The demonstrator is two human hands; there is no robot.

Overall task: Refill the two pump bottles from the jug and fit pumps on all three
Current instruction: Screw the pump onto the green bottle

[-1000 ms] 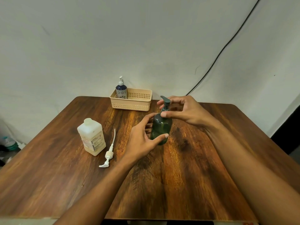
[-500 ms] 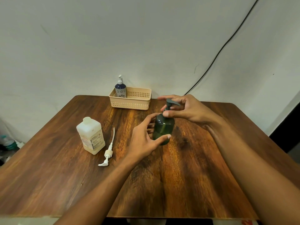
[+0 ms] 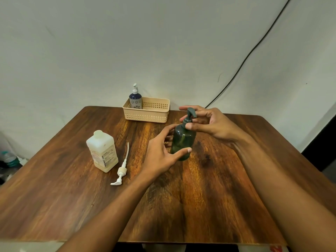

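Hands meet at the centre of the frame on the green bottle (image 3: 183, 142), which stands upright on the table (image 3: 209, 197). The left hand (image 3: 161, 153) is wrapped around its body, thumb in front. The right hand (image 3: 205, 122) pinches the collar of the green pump (image 3: 190, 113) between thumb and fingers, probably screwing it tight. To the lower left, the loose white pump (image 3: 121, 170) lies flat, long axis pointing up the frame, just beside the jug (image 3: 102, 151). The left hand is nearer to it. A blue bottle (image 3: 135, 99) stands in the basket (image 3: 147, 115) at upper centre.
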